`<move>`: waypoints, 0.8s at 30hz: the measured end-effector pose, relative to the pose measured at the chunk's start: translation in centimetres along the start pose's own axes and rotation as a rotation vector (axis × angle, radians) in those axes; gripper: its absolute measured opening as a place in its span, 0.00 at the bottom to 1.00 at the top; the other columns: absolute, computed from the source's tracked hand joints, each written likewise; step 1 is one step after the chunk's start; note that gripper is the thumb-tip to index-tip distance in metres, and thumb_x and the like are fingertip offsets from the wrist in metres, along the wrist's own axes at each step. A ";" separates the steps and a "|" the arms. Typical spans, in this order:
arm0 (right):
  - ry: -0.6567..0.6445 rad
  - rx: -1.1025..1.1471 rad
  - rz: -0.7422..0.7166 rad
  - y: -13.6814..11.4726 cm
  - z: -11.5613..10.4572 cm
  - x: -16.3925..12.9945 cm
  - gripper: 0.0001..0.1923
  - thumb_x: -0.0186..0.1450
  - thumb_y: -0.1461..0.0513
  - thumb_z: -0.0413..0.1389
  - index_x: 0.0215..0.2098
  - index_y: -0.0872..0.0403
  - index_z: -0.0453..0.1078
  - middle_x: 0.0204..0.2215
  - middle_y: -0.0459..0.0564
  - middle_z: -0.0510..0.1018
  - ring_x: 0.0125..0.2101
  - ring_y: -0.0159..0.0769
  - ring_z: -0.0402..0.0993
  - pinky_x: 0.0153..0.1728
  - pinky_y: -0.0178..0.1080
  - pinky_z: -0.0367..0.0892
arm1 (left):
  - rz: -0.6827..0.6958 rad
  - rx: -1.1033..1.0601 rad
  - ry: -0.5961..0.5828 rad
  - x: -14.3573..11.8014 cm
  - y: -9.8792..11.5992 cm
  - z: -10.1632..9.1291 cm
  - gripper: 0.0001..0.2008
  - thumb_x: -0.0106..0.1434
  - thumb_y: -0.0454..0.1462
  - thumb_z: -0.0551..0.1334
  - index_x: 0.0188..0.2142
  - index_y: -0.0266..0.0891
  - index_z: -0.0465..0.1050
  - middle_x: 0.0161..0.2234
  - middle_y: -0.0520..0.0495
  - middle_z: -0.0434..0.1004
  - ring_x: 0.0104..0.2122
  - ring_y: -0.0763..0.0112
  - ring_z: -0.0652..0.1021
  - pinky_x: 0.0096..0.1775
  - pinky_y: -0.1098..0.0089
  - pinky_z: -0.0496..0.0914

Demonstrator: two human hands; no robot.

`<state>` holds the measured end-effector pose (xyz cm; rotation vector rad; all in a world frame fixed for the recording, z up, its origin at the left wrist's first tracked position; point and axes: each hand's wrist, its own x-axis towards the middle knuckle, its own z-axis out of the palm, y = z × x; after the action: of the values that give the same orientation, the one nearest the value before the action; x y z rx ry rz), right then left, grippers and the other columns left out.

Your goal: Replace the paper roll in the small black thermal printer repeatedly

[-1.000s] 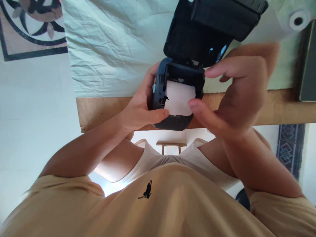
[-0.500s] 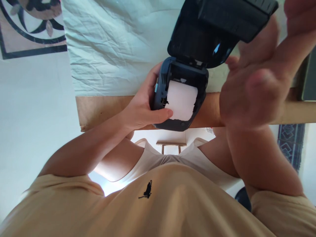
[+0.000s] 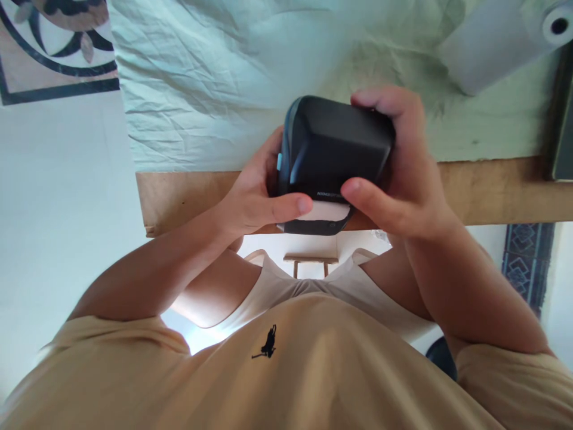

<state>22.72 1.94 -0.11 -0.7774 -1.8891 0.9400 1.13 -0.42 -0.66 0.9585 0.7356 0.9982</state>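
Note:
A dark label printer (image 3: 341, 143) is held between my hands above the table's front edge, its lid down over the paper roll. A strip of white paper (image 3: 324, 211) sticks out from under the lid's near edge. My left hand (image 3: 264, 191) grips the printer's left side, its thumb lying on the paper. Wrapped round the right side is my right hand (image 3: 403, 161), with its thumb on the lid's near corner and its fingers at the far right. The rest of the roll is hidden inside.
A white roll (image 3: 505, 45) with a dark core hole lies at the far right on the pale green cloth (image 3: 201, 83). A dark-edged object (image 3: 564, 131) stands at the right edge. The wooden table edge (image 3: 188, 200) runs in front of me, above my legs.
The printer's lid has swung down from upright to shut, covering the roll. My right hand has come down from the upper right onto the printer. The white roll behind now shows.

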 end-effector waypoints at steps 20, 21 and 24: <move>-0.005 -0.065 -0.065 1.1 0.2 0.1 0.36 0.65 0.43 0.62 0.64 0.49 0.59 0.57 0.53 0.72 0.53 0.40 0.72 0.54 0.45 0.72 | -0.142 -0.098 0.097 0.0 1.0 1.2 0.19 0.58 0.38 0.71 0.48 0.39 0.74 0.33 0.51 0.75 0.28 0.72 0.79 0.29 0.73 0.74; -0.005 -0.062 -0.061 1.2 0.2 0.1 0.37 0.65 0.43 0.62 0.64 0.49 0.59 0.58 0.53 0.72 0.53 0.41 0.72 0.54 0.45 0.72 | -0.135 -0.113 0.094 0.0 1.0 1.2 0.17 0.59 0.37 0.70 0.48 0.39 0.74 0.32 0.51 0.75 0.27 0.73 0.79 0.29 0.73 0.73; -0.004 -0.078 -0.066 1.2 0.3 0.1 0.36 0.66 0.43 0.62 0.64 0.49 0.58 0.58 0.53 0.71 0.53 0.41 0.72 0.55 0.46 0.72 | -0.133 -0.128 0.121 0.1 1.0 1.1 0.18 0.58 0.40 0.71 0.47 0.41 0.75 0.32 0.51 0.76 0.30 0.69 0.81 0.29 0.72 0.73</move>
<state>22.61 2.56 -1.18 -0.7547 -1.9529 0.8324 1.75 -0.44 0.65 0.7341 0.8158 0.9804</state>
